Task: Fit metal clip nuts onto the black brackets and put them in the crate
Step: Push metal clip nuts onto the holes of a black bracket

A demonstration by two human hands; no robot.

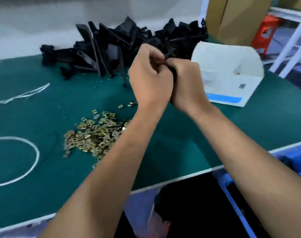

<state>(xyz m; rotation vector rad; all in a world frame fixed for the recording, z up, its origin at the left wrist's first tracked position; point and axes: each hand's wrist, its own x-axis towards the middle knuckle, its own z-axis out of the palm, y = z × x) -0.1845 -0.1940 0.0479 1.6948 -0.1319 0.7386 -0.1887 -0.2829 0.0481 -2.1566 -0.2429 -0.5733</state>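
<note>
Risk: the clip nut could be dropped or seated crooked if pressed off-axis; the joint is hidden by both fists.
Bracket: a black moulded plastic bracket [169,54], mostly hidden, is held above the green counter [43,107], in front of the black bracket pile [112,48].
Left hand [150,79]: curled, pinching at the bracket tip.
Right hand [187,83]: closed round the bracket.
Stock: brass-coloured square clip nuts [93,134] lie heaped nearer than the pile.
Blue plastic crate [232,182]: below the counter edge.

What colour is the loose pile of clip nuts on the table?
Brassy gold: the clip nuts show best in the head view, on the green table.
</note>
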